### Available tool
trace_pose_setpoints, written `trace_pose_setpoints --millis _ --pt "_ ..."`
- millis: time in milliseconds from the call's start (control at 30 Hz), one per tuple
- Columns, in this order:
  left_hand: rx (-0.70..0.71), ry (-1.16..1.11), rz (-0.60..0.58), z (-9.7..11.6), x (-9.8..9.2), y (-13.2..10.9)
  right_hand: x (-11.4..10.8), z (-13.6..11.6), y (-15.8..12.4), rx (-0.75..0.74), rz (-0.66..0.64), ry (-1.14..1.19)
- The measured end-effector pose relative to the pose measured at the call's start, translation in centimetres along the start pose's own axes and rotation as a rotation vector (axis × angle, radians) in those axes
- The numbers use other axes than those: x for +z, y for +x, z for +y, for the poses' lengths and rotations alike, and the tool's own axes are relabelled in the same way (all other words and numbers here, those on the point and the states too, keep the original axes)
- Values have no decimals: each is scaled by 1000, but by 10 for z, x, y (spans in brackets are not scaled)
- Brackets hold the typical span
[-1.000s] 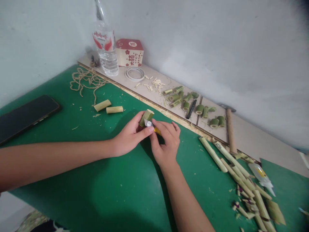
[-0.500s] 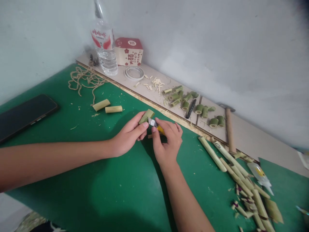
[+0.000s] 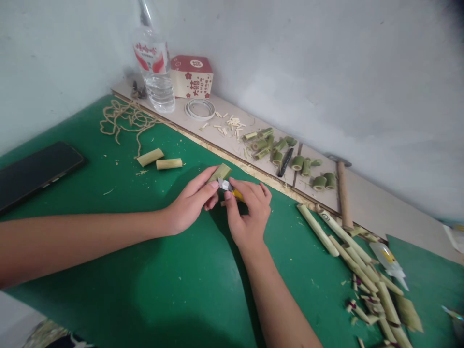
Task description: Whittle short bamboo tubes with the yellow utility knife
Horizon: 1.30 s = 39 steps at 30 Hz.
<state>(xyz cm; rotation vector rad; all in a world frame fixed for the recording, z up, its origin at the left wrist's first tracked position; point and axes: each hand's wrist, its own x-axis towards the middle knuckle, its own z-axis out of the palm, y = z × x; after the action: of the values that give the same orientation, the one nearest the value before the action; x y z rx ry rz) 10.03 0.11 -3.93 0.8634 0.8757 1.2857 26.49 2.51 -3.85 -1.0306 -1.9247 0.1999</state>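
Note:
My left hand [image 3: 194,200] is closed on a short split piece of bamboo [image 3: 221,171], its thumb along the near edge. In my right hand [image 3: 250,212] is a yellow utility knife [image 3: 237,195], its metal tip [image 3: 224,184] against or very close to the bamboo beside my left thumb. The fingers partly hide the knife's handle. Left of my hands, two pale split bamboo pieces [image 3: 169,164] lie on the green table [image 3: 174,285] among small shavings.
Beyond stand a water bottle [image 3: 159,87] and a red-and-white box [image 3: 192,79]. Along the ledge lie a tape roll [image 3: 200,109], short bamboo sections [image 3: 297,163], a black marker [image 3: 286,162] and a hammer [image 3: 345,198]. Bamboo strips [image 3: 319,229] and a glue bottle [image 3: 388,261] are at right, a phone [image 3: 39,171] at left.
The knife's tip has shifted slightly left and down along the bamboo, closer to my left thumb. Both hands keep their holds; the whole view has shifted a little.

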Motion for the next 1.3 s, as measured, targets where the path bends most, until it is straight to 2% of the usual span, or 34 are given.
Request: trace_pose_setpoints --millis 533,767,1100,1300 --pt "-4 109 -3 5 0 0 0 1 0 25 18 11" --pt "-52 182 -39 15 4 -5 -1 9 1 135 132 30" --pt "-41 131 -16 10 3 -3 -1 8 2 119 111 55" --pt "-26 106 -21 10 4 -2 -1 6 2 46 19 66"
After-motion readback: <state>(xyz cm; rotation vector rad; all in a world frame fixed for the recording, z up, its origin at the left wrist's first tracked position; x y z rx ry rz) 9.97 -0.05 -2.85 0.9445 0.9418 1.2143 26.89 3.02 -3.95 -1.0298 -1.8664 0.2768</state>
